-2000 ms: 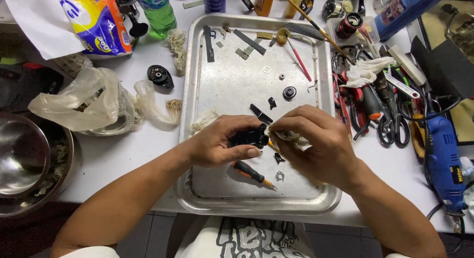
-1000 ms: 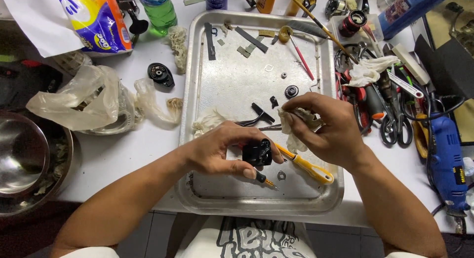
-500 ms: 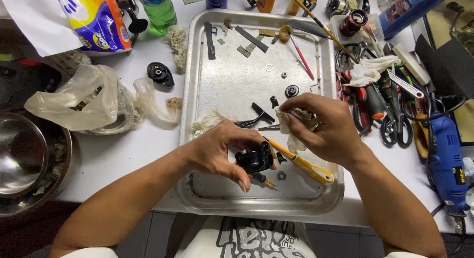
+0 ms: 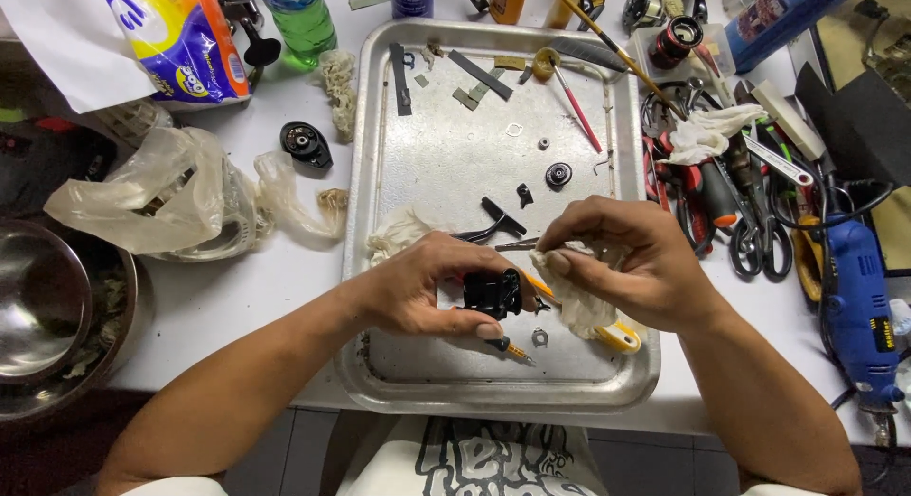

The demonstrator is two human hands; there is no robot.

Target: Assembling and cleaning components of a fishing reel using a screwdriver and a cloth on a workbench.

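My left hand [image 4: 432, 287] grips a small black mechanical part [image 4: 493, 293] over the near half of a metal tray [image 4: 436, 154]. My right hand [image 4: 626, 263] holds a crumpled white cloth [image 4: 574, 297] together with a thin metal tool [image 4: 517, 243] whose tip points left, just above the black part. A yellow-handled screwdriver [image 4: 617, 336] lies under my right hand. Another small screwdriver [image 4: 517, 351] lies on the tray below my left hand, next to a small washer [image 4: 540, 337].
Small black parts, a washer and metal strips lie scattered on the tray. Pliers, scissors [image 4: 750, 221] and a blue power drill [image 4: 859, 306] lie at the right. A clear plastic bag [image 4: 142, 197], a black round part [image 4: 306, 145] and a steel bowl [image 4: 47, 306] are at the left.
Both hands came apart from the black part, then closed in again. My right hand moved left with the cloth and thin tool toward the part in my left hand.
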